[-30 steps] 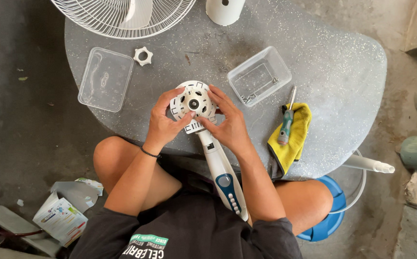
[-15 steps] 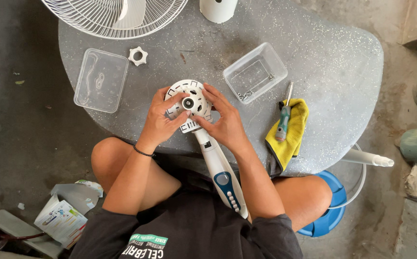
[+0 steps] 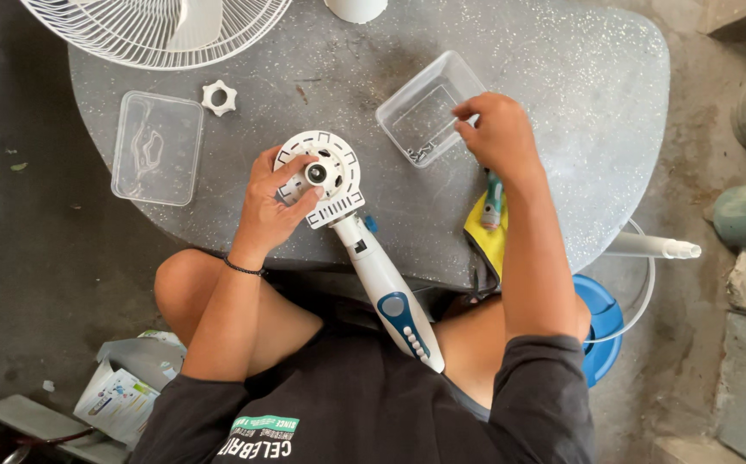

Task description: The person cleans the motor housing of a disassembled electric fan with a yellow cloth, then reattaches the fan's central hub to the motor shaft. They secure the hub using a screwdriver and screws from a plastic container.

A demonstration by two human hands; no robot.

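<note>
Grey speckled table [image 3: 562,77], surrounding bare concrete floor [image 3: 29,215]

Fan motor housing [image 3: 325,176] sits between lid [image 3: 156,148] leftward and tub [image 3: 429,107] rightward, perhaps holding screws.

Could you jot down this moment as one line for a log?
left hand: holds fan motor on table | right hand: at rim of clear tub, fingers pinched | lid, nut: untouched
</note>
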